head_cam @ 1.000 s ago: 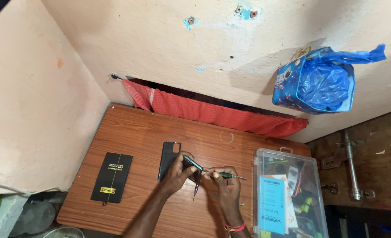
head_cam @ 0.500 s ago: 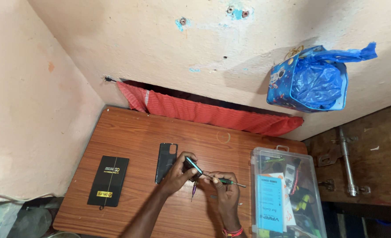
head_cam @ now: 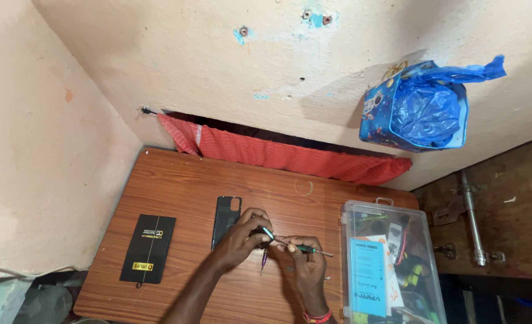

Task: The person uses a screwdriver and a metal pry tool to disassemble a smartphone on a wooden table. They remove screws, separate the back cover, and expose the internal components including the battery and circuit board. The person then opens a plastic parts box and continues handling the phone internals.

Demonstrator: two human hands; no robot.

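- Two hands in view, both the wearer's, meeting low at the middle of the wooden surface.
- Left hand: fingers curled shut around one small dark part; the part is mostly hidden by the fingers, so its kind cannot be told.
- Right hand: pinched closed on one thin screwdriver with a green-black handle; the shaft runs left toward the left hand and its light blue tip sits right at the held part.
- One more thin tool, purple-tinted, lies on the surface just below and between the two hands; neither hand touches it.
- One black phone back cover lies flat just left of the left hand, its right edge under the fingers.
- One flat black box with a yellow label lies well left of the hands, near the front edge.
- One clear plastic organiser case stands at the right end of the surface, just beside the right hand, filled with mixed small items and a blue card.
- One red cloth runs along the wall behind the surface.
- One blue bag hangs on the wall above right.
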